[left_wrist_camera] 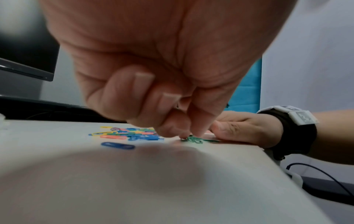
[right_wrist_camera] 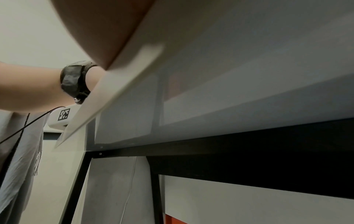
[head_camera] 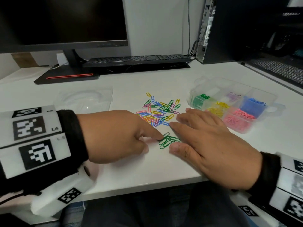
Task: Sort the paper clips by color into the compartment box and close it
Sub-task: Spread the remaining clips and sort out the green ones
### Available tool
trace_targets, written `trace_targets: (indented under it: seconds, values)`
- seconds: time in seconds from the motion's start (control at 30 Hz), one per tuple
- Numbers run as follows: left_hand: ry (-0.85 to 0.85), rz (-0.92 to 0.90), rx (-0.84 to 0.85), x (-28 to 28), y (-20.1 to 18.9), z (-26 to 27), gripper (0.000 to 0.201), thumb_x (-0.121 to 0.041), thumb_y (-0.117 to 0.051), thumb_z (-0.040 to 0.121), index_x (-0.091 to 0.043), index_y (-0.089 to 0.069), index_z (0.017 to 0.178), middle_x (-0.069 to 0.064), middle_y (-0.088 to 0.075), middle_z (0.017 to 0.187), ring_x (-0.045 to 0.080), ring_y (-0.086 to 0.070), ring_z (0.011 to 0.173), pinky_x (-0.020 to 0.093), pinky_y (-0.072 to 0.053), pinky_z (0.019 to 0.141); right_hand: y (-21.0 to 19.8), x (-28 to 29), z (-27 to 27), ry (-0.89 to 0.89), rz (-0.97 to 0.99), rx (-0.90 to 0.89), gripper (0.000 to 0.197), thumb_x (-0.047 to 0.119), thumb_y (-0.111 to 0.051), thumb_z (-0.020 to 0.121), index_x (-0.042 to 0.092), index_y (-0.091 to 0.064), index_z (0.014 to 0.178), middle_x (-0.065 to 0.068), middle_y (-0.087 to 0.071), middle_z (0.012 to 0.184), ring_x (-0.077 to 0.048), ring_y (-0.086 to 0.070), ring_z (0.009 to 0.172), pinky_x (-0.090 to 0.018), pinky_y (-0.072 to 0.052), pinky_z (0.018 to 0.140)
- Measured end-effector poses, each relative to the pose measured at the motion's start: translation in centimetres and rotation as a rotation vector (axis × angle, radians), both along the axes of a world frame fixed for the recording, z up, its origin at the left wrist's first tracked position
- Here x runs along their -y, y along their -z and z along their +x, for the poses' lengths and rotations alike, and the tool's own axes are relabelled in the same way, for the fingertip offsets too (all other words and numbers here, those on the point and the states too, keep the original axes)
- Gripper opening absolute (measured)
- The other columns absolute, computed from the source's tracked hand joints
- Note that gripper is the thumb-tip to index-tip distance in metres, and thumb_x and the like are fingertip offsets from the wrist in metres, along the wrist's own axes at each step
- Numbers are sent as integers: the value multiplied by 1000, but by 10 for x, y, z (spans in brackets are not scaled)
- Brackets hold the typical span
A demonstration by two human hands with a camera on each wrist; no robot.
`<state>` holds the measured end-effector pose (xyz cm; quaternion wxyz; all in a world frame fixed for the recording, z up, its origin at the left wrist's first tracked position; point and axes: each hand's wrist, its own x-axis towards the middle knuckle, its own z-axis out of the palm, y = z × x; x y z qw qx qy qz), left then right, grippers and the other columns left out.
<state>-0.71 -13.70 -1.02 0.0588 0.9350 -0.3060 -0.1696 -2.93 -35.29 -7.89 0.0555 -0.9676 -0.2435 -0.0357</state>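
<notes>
A small pile of green paper clips lies near the table's front edge. My left hand has its other fingers curled, and its index fingertip and thumb pinch the pile's left end. My right hand lies flat beside the pile, fingers straight, thumb against its right side. Behind them is a mixed heap of coloured clips. The clear compartment box stands open at the right, holding green, yellow, pink, blue and purple clips in separate compartments.
A clear plastic piece lies at the left of the table. A keyboard, a monitor stand and a computer tower line the back. The right wrist view shows only the table's front edge from below.
</notes>
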Motion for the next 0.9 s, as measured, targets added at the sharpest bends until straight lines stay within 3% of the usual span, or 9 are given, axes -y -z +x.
trace_targets:
  seconds: [0.13,0.27,0.37,0.43,0.53,0.57,0.63,0.77,0.9]
  values:
    - [-35,9,17,6,-6,7,49,-31,-54,96,-49,-40,140,-54,-11,86,-31,-39,61,-5,-30,59,0,1,1,41,74,1,58,66,-13,92,32,-43,128,11,-40,134,-14,-22,139,-35,-18,115]
    - [-80,70,98,4,-2,22,54,-34,-53,95,-52,-33,142,-32,-49,108,5,-41,87,1,-30,59,-2,-2,1,75,69,-7,55,65,-11,91,34,-43,125,9,-37,134,-16,-24,136,-35,-20,113]
    - [-76,118,91,2,2,25,52,-36,-50,96,-53,-32,142,-22,-55,130,-1,-36,87,10,-27,73,-5,-6,3,102,17,-28,61,67,-4,87,37,-35,131,8,-34,140,-19,-26,131,-39,-26,106]
    - [-66,121,89,0,1,23,49,-38,-50,96,-54,-36,140,-30,-55,122,-7,-39,87,7,-27,73,-5,-8,5,113,-29,-38,68,69,1,84,40,-25,140,8,-30,144,-20,-25,131,-40,-27,105]
    - [-79,108,103,-3,-1,23,44,-39,-52,95,-51,-44,136,-37,-49,71,-27,-42,69,-4,-29,66,-4,-8,7,118,-56,-40,73,71,4,82,38,-25,140,9,-30,143,-21,-25,129,-40,-27,103]
    - [-92,94,116,-4,-1,24,42,-39,-52,95,-51,-46,135,-33,-48,67,-28,-41,65,-5,-30,63,-4,-8,7,122,-54,-37,72,71,4,82,37,-28,137,9,-31,141,-21,-27,128,-40,-28,103]
    - [-109,73,137,-1,-2,26,44,-38,-52,94,-52,-44,135,-25,-54,75,-18,-43,62,-3,-30,59,-4,-8,7,132,-31,-36,68,70,1,84,36,-32,132,11,-33,138,-20,-29,127,-39,-28,102]
    - [-85,80,139,16,0,32,53,-34,-51,95,-53,-34,141,-25,-46,62,-17,-43,56,2,-30,55,-4,-9,6,131,14,-49,60,69,-4,87,42,-24,137,10,-30,139,-21,-27,131,-40,-28,103]
    - [-62,144,149,29,6,41,57,-30,-47,95,-50,-28,145,-19,-60,101,-1,-47,66,16,-34,69,-2,-9,9,147,7,-33,63,69,-1,85,40,-28,134,7,-30,142,-22,-26,131,-39,-26,103]
